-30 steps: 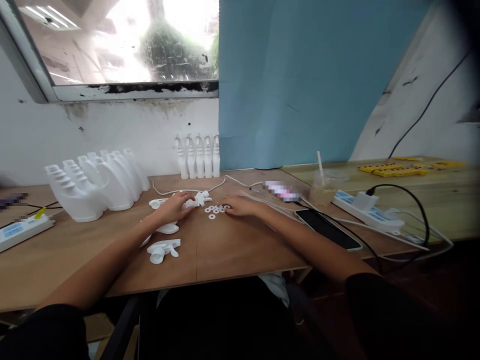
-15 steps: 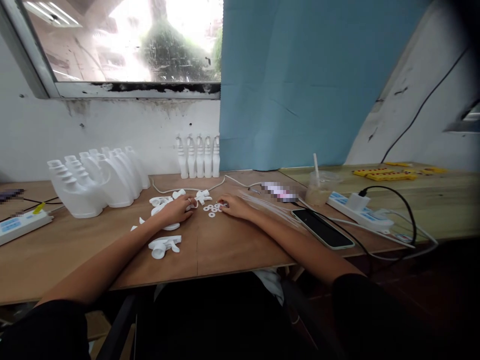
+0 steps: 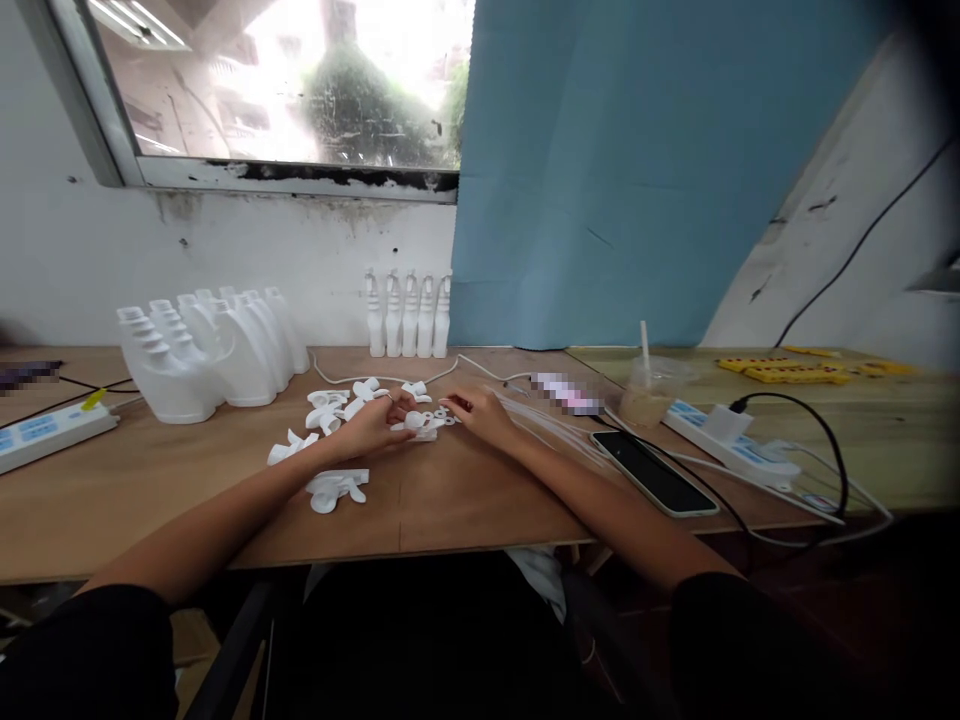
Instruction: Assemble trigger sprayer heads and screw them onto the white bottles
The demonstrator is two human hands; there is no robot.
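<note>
My left hand [image 3: 379, 422] is closed round a white trigger spray head [image 3: 424, 432], its round collar facing up and to the right. Just right of it, my right hand [image 3: 484, 414] has its fingertips pinched together at what looks like a small white washer, partly hidden. Several flat white ring washers [image 3: 448, 421] lie on the table between the two hands. More white spray heads [image 3: 337, 489] are scattered left of and beyond my left hand.
White bottles [image 3: 180, 375] stand in a group at the back left, and slimmer spray bottles [image 3: 410, 320] line the wall. To the right are thin clear tubes [image 3: 551, 418], a phone [image 3: 652, 475], a drink cup [image 3: 646, 395] and a power strip [image 3: 731, 450] with cables.
My left hand has picked up a spray head and brought it right, over by the washers. My right hand's fingertips have lifted slightly from the washers and pinch together. The view has shifted a little.
</note>
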